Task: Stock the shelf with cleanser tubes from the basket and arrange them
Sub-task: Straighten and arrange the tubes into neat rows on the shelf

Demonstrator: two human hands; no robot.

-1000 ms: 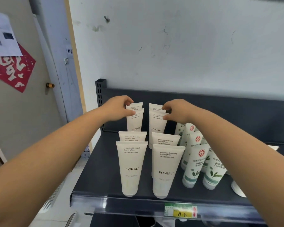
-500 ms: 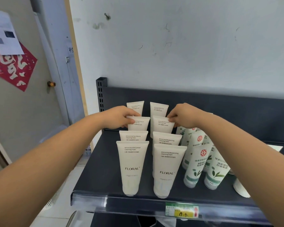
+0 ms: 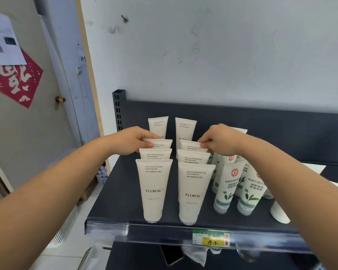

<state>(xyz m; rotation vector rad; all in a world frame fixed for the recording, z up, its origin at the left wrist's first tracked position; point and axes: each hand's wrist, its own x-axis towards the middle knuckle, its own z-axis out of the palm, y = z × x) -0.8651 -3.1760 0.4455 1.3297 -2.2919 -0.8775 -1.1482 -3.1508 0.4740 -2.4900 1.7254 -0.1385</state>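
Both hands moved off rearmost pair (image 3: 158, 125) to the next tubes forward | left hand (image 3: 133, 140) pinches top of left-column tube (image 3: 161, 144) | right hand (image 3: 219, 141) pinches right-column tube (image 3: 191, 147) | both upright on shelf (image 3: 113, 191), 12 o'clock of front pair (image 3: 154, 188) | green tubes (image 3: 228, 184) at 3 o'clock

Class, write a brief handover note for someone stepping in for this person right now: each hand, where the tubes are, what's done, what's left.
Left hand: pinches the top of the third tube in the left FLORAL row, counting from the front.
Right hand: pinches the third tube in the right FLORAL row.
Done: two rows of four FLORAL tubes stand on the shelf, beside green-tea tubes.
Left: square up both held tubes. The basket is out of view, so remaining stock is unknown.
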